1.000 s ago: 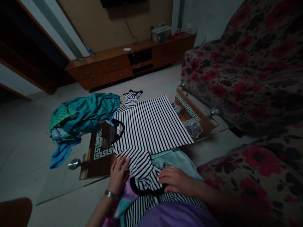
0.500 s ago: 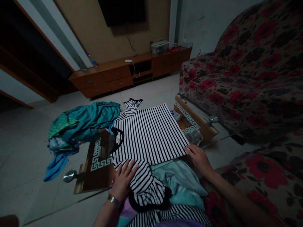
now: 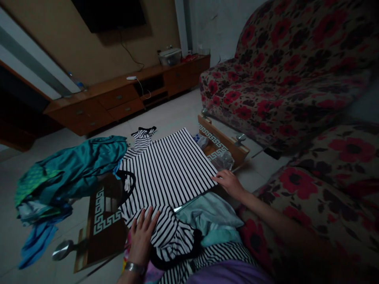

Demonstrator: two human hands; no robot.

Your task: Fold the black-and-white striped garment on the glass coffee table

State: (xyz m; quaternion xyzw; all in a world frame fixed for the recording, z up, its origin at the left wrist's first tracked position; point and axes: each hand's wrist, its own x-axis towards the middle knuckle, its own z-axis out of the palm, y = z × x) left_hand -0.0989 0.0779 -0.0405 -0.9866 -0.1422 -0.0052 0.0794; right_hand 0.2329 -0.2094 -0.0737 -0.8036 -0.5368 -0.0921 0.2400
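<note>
A black-and-white striped T-shirt [image 3: 168,165] is spread out on a glass-topped table, its black neckline on the left and its hem on the right. My left hand [image 3: 143,228] lies flat on the shoulder by the near sleeve, fingers spread. At the near corner of the hem, my right hand [image 3: 229,183] pinches the cloth between thumb and fingers. The near sleeve is bunched, with a black cuff. Under the shirt's near edge lies a pale green cloth [image 3: 204,213], which hangs toward me.
A heap of teal and blue clothes [image 3: 74,161] rests on the table's left end. Plastic bags [image 3: 222,159] show beneath the glass at right. A flowered sofa [image 3: 266,86] stands to the right, and a wooden TV cabinet [image 3: 103,102] runs along the far wall.
My view has turned right, so the whole scene sits further left. Both hands keep their places on the shirt, which lies as before.
</note>
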